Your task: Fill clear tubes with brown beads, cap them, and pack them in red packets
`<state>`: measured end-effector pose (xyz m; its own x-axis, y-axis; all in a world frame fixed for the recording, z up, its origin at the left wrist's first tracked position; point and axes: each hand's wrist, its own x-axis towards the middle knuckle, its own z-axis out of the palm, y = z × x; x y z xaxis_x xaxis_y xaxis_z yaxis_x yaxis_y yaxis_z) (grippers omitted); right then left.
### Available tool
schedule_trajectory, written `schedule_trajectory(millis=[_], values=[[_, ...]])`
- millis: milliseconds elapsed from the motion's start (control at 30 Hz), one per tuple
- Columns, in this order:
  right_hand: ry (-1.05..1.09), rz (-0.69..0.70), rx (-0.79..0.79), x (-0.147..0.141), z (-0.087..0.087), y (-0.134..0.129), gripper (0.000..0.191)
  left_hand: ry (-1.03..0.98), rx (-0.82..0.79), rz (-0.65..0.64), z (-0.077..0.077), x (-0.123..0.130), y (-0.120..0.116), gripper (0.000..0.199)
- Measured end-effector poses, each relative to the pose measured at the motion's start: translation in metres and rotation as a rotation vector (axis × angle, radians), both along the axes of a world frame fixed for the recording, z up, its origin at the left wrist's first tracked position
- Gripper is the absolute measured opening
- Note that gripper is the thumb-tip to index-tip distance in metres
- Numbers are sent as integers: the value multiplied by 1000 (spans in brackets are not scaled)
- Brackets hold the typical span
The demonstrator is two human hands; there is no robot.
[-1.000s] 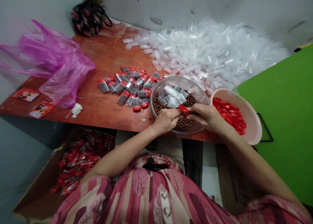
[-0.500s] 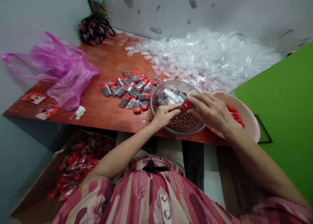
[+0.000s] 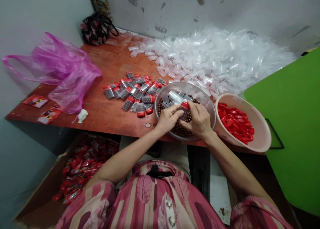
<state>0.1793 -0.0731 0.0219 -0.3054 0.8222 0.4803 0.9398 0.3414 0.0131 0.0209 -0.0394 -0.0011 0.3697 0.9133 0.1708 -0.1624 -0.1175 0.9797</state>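
Over a clear round bowl [image 3: 213, 117], my left hand [image 3: 168, 119] and my right hand [image 3: 198, 119] together grip a small clear plastic box with a red cap [image 3: 184, 106]. Its contents look dark. The left fingers pinch one side, while the right fingers press at the cap and the other side. Brown balls [image 3: 183, 129] fill the lower part of the bowl, and several clear empty boxes [image 3: 175, 96] lie on top of them. Close by on the right, a pink basin [image 3: 260, 135] holds a heap of red caps [image 3: 235, 120].
Filled red-capped boxes [image 3: 136, 92] are piled left of the bowl. Clear boxes [image 3: 225, 59] heap along the wall. A pink plastic bag [image 3: 67, 69], red cards [image 3: 49, 114] and a dark handbag [image 3: 96, 29] lie leftward. A green panel [image 3: 292, 122] stands right; a carton [image 3: 42, 185] sits below.
My right hand has moved left and down from near the basin's edge, closing in on the box. The red cap now sits upright on the box, and the red caps in the basin show more fully.
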Motion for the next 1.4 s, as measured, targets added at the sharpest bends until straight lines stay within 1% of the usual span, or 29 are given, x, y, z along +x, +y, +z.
schedule_trajectory(millis=[100,200,267,333,367,400,433,500,533,567,600,667,733,767,833,933,1000,1067,1133,1167,1233,1300,1333,1400], values=[[-2,13,-14,0,1,1,69,-23,-3,-18,-1,2,0,32],[63,57,-91,-1,6,4,72,-161,-76,-18,0,7,2,34],[131,120,-168,3,10,10,86,-264,-162,12,3,8,5,36],[230,155,-247,13,13,19,100,-328,-226,69,8,2,12,38],[279,145,-283,20,14,25,101,-344,-231,110,10,-3,19,38],[311,116,-316,28,15,31,95,-351,-219,155,12,-10,27,38],[312,74,-348,36,15,37,83,-353,-190,206,13,-19,38,36],[212,-11,-420,49,14,48,54,-347,-123,307,10,-39,65,28],[126,-44,-458,52,13,52,44,-334,-108,358,6,-49,80,24],[31,-75,-493,53,13,55,38,-305,-102,403,2,-57,95,22],[-65,-106,-522,51,12,58,37,-276,-106,452,-4,-65,110,20],[-233,-178,-565,43,12,62,39,-227,-89,543,-14,-76,133,21],[-343,-240,-591,33,11,64,44,-183,-62,617,-20,-81,144,26],[-374,-253,-595,29,10,66,47,-164,-42,631,-22,-82,144,29],[-411,-251,-591,22,7,69,47,-127,10,597,-20,-79,133,34],[-465,-237,-562,17,0,73,35,-74,87,453,-9,-68,97,37],[-511,-216,-548,17,-3,74,35,-36,121,358,-1,-58,71,38],[-538,-184,-548,19,-2,74,38,0,139,274,4,-48,48,38],[-526,-198,-554,25,5,72,38,34,136,209,6,-38,32,37],[-513,-217,-559,30,10,70,37,63,140,196,6,-35,27,37],[-509,-231,-589,40,21,64,35,132,164,215,5,-29,20,34],[-540,-191,-652,48,28,56,32,190,206,266,3,-25,18,30],[-545,-152,-697,49,28,52,30,211,228,286,2,-24,17,29],[-506,-61,-785,44,23,45,28,246,264,308,2,-22,16,28]])
